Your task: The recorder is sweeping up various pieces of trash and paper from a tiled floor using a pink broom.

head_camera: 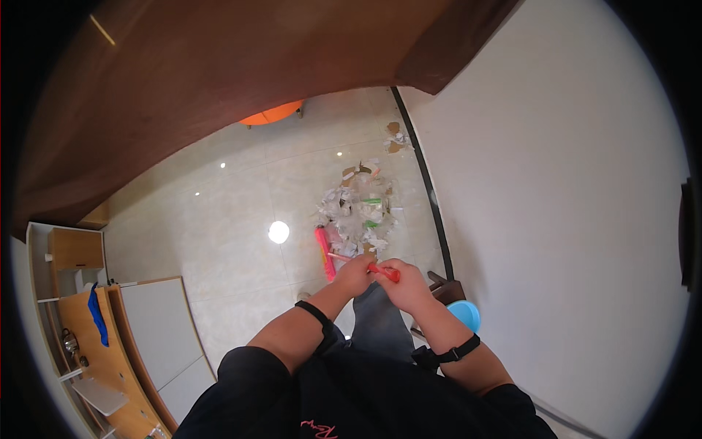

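Note:
My left hand (355, 276) is closed around the shaft of a broom. Just behind it, my right hand (407, 285) grips the broom's red handle end (388, 272). The thin pinkish shaft (340, 256) runs down to the pink broom head (324, 253) at floor level. That head lies along the near left side of a heap of litter (354, 214). White paper scraps, clear plastic, brown cardboard pieces and some green bits make up the heap. My hands and forearms hide part of the shaft and the nearest litter.
A smaller clump of scraps (396, 138) lies by the wall's black skirting (425, 175). Right of my legs, a light blue basin (465, 315) sits by dark wooden furniture (447, 288). A wooden desk (82, 324) stands left. An orange seat (274, 113) is ahead.

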Tool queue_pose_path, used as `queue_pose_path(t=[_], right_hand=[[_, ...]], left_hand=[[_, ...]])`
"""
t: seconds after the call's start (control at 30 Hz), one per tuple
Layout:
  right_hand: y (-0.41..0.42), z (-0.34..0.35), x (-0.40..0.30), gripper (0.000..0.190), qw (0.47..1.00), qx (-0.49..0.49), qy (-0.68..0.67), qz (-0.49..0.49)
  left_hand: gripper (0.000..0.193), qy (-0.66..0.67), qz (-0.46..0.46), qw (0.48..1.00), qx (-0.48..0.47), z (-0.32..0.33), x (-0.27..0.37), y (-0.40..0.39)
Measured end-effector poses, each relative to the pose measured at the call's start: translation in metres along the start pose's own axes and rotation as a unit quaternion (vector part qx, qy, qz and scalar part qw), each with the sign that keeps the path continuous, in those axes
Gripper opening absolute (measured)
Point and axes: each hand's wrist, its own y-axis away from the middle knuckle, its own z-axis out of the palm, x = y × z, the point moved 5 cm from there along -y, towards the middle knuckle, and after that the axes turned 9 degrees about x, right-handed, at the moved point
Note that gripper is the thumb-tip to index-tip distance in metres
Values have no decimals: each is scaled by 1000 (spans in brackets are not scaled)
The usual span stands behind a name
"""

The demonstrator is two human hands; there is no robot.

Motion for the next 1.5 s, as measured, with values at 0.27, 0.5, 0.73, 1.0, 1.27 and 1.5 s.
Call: queue_pose_path(t=[0.27, 0.5, 0.73, 1.0, 1.27, 1.5], right_hand=[[100, 51, -66, 46, 998, 15, -15, -59], [116, 100, -29, 62, 997, -77, 18, 0], [101, 189, 4, 33, 988, -108, 31, -102], [140, 227, 119, 30, 978, -206, 16, 18], [97, 192, 149, 33, 977, -175, 74, 99], [38, 155, 197, 32, 983, 36, -181, 13]], left_hand=[[20, -13, 51, 999, -11, -72, 9, 85], [23, -13, 119, 993, -12, -170, 63, 149], [26, 93, 183, 976, -68, -146, 63, 173], [25, 26, 154, 962, -223, -81, 56, 187], [30, -14, 26, 979, -201, -54, 62, 127], [31, -54, 106, 972, -201, -17, 111, 81]])
